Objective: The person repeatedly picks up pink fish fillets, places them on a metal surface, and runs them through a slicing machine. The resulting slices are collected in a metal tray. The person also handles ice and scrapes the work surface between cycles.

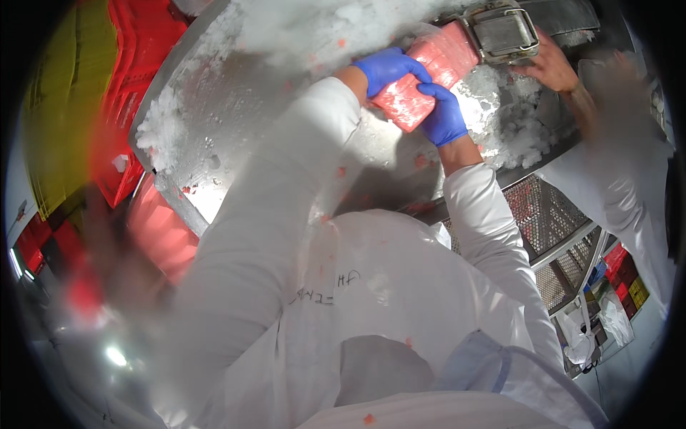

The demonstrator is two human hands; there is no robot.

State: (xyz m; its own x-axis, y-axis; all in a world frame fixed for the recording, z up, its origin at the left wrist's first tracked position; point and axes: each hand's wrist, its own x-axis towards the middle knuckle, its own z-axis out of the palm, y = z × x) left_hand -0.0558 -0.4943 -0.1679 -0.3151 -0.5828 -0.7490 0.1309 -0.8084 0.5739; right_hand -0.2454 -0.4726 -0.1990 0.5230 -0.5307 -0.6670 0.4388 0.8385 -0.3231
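Both my hands wear blue gloves and grip a pink frozen block [429, 79] over a steel table [236, 107]. My left hand [389, 68] holds the block's upper left side. My right hand [443, 114] clasps its lower right end. The block's far end reaches a rectangular metal mould [504, 32]. My white sleeves and coat fill the lower half of the view.
Crushed ice [161, 129] lies in heaps across the table. Another person's bare hand [550, 64] rests by the metal mould at the right. Red crates [136, 64] and a yellow one [64, 107] stand on the left. A perforated metal shelf [550, 214] sits at lower right.
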